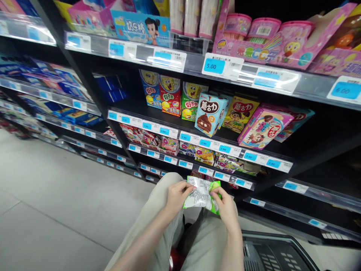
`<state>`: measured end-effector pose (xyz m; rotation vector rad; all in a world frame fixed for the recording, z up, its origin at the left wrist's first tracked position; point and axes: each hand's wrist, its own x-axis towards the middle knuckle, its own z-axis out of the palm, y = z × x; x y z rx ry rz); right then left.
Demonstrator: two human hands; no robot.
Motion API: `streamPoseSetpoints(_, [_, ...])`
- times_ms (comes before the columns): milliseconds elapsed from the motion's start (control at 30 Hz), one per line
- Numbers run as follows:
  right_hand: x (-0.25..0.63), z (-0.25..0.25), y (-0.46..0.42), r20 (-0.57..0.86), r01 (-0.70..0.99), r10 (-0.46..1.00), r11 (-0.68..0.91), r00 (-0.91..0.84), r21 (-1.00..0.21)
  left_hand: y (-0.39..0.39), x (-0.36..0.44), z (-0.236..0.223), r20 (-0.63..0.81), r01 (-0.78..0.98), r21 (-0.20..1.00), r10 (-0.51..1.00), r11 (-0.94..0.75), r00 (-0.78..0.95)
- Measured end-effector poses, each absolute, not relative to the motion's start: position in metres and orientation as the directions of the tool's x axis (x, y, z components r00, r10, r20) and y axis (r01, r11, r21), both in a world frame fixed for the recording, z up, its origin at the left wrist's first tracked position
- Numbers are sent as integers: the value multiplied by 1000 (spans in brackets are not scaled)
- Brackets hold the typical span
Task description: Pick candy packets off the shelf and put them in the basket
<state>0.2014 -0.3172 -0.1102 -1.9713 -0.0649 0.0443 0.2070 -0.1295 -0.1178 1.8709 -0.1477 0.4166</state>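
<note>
The left hand [175, 196] is gripping one end of a crinkled, shiny white-and-green film packet [199, 195], and the right hand [228, 207] is gripping the other, green-edged end. On both hands the fingers are closing narrowly on the film, thumbs lying on the printed face. The packet is hanging above the gap between two knees in pale grey-green trousers [162, 201], just in front of the low black shelves.

The likeliest trouble is slipping: the film is looking slick and the fingers are pinching only its ends, so one end letting go could be sending it down between the legs. Hard, opposite pulling could also be straining a seam and splitting it.

The dark plastic slotted basket [267, 236] is sitting close beside the right leg, so an outward swing of that knee could be bumping it. Higher up, a tilted pink-and-purple cardboard carton [266, 127] is leaning near the shelf's front edge; a careless knock could be toppling it.
</note>
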Motion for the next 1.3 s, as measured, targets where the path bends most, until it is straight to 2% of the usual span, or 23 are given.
streamPoseSetpoints(67, [202,-109,-317,33,71,95,-428,995,-901,-129,206,-115,426,-367,846,75,-385,902])
streamPoseSetpoints(133, [202,-107,-319,56,113,131,-480,990,-870,-128,207,-115,403,-349,846,55,-403,914])
streamPoseSetpoints(233, [201,-104,-326,81,174,184,-578,980,-797,-128,209,-118,209,-160,916,97,-368,973])
streamPoseSetpoints(300, [200,-102,-327,100,209,206,-618,973,-758,-128,210,-123,54,-14,964,145,-267,988])
streamPoseSetpoints(367, [199,-100,-326,114,216,198,-637,974,-740,-129,212,-126,-38,66,983,165,-170,986])
streamPoseSetpoints(533, [199,-98,-320,61,139,139,-671,988,-728,-128,215,-125,-84,97,991,140,-95,987])
streamPoseSetpoints(633, [198,-100,-324,18,99,126,-673,992,-733,-126,217,-123,-121,121,992,25,-16,992])
streamPoseSetpoints(733, [197,-107,-334,-9,65,116,-616,993,-785,-125,219,-124,-163,171,982,-95,75,982])
streamPoseSetpoints(900, [196,-121,-343,-52,6,141,-382,989,-924,-124,220,-124,-153,161,981,-75,109,985])
streamPoseSetpoints(1100, [199,-122,-337,-6,29,77,-447,997,-894,-126,218,-116,-121,122,989,-17,86,992])
streamPoseSetpoints(1200, [201,-121,-334,-2,20,51,-410,999,-912,-127,218,-116,-136,137,970,-18,201,991])
streamPoseSetpoints(1300, [201,-121,-332,1,0,-5,-246,1000,-969,-127,219,-117,-207,207,914,-37,348,978])
